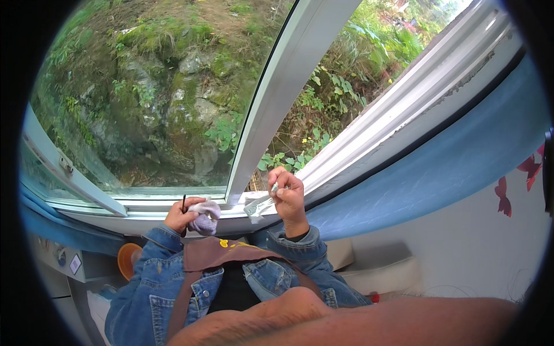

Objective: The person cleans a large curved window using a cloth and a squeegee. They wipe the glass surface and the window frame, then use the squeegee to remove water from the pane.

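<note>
A pale, lilac-tinged cloth (206, 218) is bunched in my left hand (179, 216), in front of the sliding window's lower frame. From the same hand a thin black stick-like thing (184, 203) points up; its kind cannot be made out. To the right, my right hand (289, 199) is raised by the window opening, its fingers pinched together. Between them is a thin, whitish crumpled piece (258, 207), paper or plastic, which hangs down over the sill track. A small pale bit also shows at the fingertips.
A glass sash (144, 115) fills the left, its upright frame (271, 98) beside the open gap. The white window track (369, 138) runs along the right. Blue curtains (438, 155) hang at both sides. An orange basin (128, 259) and a desk (86, 265) stand lower left.
</note>
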Motion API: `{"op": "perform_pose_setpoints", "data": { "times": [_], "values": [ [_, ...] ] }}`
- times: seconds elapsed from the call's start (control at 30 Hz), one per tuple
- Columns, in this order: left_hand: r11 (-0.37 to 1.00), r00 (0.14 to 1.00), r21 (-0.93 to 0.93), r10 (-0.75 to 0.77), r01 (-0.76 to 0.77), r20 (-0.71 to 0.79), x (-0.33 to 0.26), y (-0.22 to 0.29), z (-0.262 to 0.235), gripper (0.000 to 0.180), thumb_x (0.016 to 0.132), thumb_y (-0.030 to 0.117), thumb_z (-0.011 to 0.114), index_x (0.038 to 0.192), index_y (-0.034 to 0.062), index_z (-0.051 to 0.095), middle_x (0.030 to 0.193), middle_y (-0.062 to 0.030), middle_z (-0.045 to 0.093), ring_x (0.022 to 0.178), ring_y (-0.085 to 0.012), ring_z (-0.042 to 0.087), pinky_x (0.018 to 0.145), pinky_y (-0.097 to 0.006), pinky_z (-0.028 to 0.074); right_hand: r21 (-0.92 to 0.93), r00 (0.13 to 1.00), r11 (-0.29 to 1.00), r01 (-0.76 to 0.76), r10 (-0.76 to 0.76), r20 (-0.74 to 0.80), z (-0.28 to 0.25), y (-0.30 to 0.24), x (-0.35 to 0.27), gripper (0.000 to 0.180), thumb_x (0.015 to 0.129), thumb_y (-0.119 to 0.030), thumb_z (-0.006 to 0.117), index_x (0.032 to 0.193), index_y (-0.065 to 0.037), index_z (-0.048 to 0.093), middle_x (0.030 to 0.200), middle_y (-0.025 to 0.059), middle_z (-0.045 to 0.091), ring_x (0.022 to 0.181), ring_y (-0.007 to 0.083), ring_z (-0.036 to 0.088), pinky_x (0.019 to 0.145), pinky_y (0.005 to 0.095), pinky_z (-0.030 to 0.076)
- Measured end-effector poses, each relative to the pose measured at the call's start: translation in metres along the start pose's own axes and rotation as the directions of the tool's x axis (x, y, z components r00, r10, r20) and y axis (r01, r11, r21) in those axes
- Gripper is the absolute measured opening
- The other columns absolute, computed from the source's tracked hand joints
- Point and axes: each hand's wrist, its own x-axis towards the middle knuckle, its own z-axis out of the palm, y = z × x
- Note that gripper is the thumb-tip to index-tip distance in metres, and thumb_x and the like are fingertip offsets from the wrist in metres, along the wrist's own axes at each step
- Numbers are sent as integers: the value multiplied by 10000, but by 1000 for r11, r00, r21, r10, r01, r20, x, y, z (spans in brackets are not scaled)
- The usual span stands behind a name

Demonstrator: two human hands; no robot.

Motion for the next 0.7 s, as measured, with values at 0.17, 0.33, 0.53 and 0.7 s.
{"op": "perform_pose_setpoints", "data": {
  "times": [0.17,0.33,0.53,0.7],
  "values": [
    [982,949,-11,-182,191,256,0,42,35,408,937,241,508,1235,-38,520,1120,-115,610,1026,-157,578,915,-308,458,382,999,923,41,-28,-39,21,-11,16,125,634,-97,531,653,-69,410,817,82,468,584,128,406,504,236,329],
    [947,829,288,-273,142,488,15,13,57,461,942,310,519,1315,44,474,1103,-48,589,998,-117,539,892,-276,429,454,980,868,201,-181,-87,41,-17,34,104,650,-60,495,670,-59,393,836,81,467,574,132,417,501,247,335],
    [986,979,128,-124,103,164,35,26,77,396,933,296,477,1228,36,521,891,2,571,768,-76,505,703,-263,433,441,991,894,84,-120,55,54,-1,30,92,665,-81,538,685,-48,455,867,94,497,562,139,457,493,248,364],
    [850,933,-415,360,-324,10,31,45,80,522,956,244,476,1391,-3,325,1234,-172,537,1067,-246,567,946,-387,448,210,989,968,-135,119,88,51,38,20,79,727,1,495,685,-57,462,886,66,514,534,78,427,467,190,337]
  ]
}}
